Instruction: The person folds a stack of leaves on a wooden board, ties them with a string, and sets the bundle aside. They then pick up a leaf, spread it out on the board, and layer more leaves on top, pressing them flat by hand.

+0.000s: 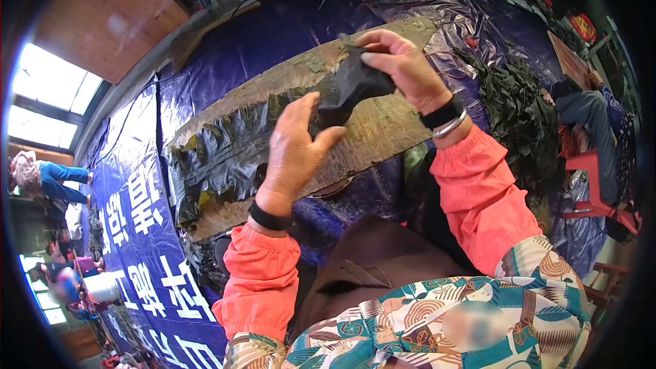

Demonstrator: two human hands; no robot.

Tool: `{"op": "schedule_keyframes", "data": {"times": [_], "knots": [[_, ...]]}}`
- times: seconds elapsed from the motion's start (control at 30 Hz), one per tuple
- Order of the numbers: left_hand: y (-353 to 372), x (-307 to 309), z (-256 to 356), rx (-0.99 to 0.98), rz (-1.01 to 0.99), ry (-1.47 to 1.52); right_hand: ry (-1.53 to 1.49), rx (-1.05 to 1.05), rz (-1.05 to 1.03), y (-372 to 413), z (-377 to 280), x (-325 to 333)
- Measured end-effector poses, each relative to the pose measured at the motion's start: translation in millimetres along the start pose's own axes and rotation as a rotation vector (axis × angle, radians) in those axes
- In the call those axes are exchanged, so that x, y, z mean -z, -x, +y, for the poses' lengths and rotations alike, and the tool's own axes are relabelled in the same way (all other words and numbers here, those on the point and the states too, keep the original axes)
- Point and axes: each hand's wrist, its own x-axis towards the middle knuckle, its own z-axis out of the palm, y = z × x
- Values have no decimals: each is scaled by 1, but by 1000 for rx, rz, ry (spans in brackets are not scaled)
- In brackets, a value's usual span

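Note:
A long wooden board [383, 133] lies slanted across the blue tarp in front of me. Dark, wrinkled leaf-like sheets [232, 137] overlap in a row along its left part. My right hand [403, 65] pinches the upper end of one dark sheet [355, 82] between thumb and fingers, above the board. Beside that sheet's lower left edge is my left hand [297, 147], its fingers apart and its palm turned toward the sheet. Whether the left fingertips touch the sheet is hard to tell.
A heap of dark leaves [519, 109] lies right of the board. Farther right, a seated person [591, 119] is near a red plastic stool [591, 178]. Blue tarp [130, 130] with white characters spreads left. Another person [58, 178] is at the far left.

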Motion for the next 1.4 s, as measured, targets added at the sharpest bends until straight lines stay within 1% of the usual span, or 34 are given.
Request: {"op": "schedule_keyframes", "data": {"times": [0.03, 0.07, 0.1, 0.13, 0.17, 0.23, 0.27, 0.3, 0.37, 0.4, 0.5, 0.53, 0.57, 0.6, 0.63, 0.67, 0.7, 0.77, 0.8, 0.83, 0.87, 0.9, 0.93, 0.97, 1.03, 1.07, 1.1, 1.17, 1.2, 1.23, 1.3, 1.33, 1.37, 1.4], "knots": [[-1, -5, 6, 33, 8, 70, 32, 59, -69, 2, -6, -15], [-4, -5, 12, 37, 10, 66, -31, 72, -210, 8, -13, -31], [-9, -4, 17, 9, -19, 170, -98, 86, -349, 14, -19, -46], [-11, -3, 19, -19, -48, 273, -166, 61, -411, 20, -25, -57], [-10, -3, 14, -17, -51, 267, -174, 62, -411, 17, -23, -55], [-6, 2, -7, 577, 83, 1111, -131, 103, -236, 3, -21, -42], [-7, 8, -19, 657, 109, 1355, -74, 44, -150, -9, -7, -23], [-6, 19, -44, 687, 0, 1533, -78, 49, -153, -13, 1, -10], [-8, 36, -43, 681, -22, 1695, 175, -179, 68, -19, 11, 5], [-7, 37, -54, 630, -59, 1737, 173, -174, 69, -18, 14, 2], [-4, 36, -68, 569, -105, 1712, 200, -176, -6, -5, 26, -25], [-1, 38, -67, 596, -15, 1639, 233, -63, -82, -1, 36, -39], [1, 36, -65, 598, -17, 1638, 263, 49, -159, 4, 42, -48], [0, 36, -58, 531, 17, 1598, 260, 49, -158, 12, 40, -53], [0, 37, -55, 460, 54, 1554, 388, 64, -253, 17, 34, -59], [3, 39, -66, 462, 66, 1562, 516, 81, -351, 20, 28, -65], [6, 44, -74, 459, 76, 1557, 513, 87, -360, 23, 20, -69], [11, 53, -86, 629, 140, 1518, 486, 77, -704, 29, 9, -69], [10, 56, -85, 628, 142, 1513, 487, 76, -769, 28, 13, -68], [9, 59, -83, 611, 108, 1611, 484, 79, -767, 27, 17, -67], [7, 61, -81, 593, 72, 1711, 452, 83, -594, 25, 22, -64], [7, 63, -80, 595, 71, 1711, 420, 84, -421, 22, 26, -62], [7, 65, -78, 549, 31, 1790, 368, -57, -333, 14, 28, -59], [7, 66, -75, 503, -9, 1868, 369, -62, -331, 10, 30, -57], [-3, 68, -44, 542, -11, 1844, 166, 60, -101, 3, 30, -64], [-7, 66, -33, 577, -7, 1815, 18, 96, -134, 2, 35, -71], [-7, 60, -35, 579, -10, 1814, 18, 96, -131, 4, 35, -76], [-5, 46, -47, 491, -53, 1624, 198, 99, -152, 9, 35, -82], [-5, 44, -44, 539, -45, 1535, 272, 104, -132, 9, 38, -82], [-6, 45, -42, 539, -46, 1535, 272, 104, -131, 9, 38, -80], [-7, 49, -36, 387, -7, 1427, 285, 127, -134, 8, 33, -71], [-5, 52, -44, 434, -1, 1441, 286, 128, -138, 5, 28, -67], [-2, 54, -52, 434, 6, 1442, 423, 389, -49, 2, 22, -62], [1, 57, -57, 418, 67, 1390, 556, 651, 44, 0, 19, -61]]}}
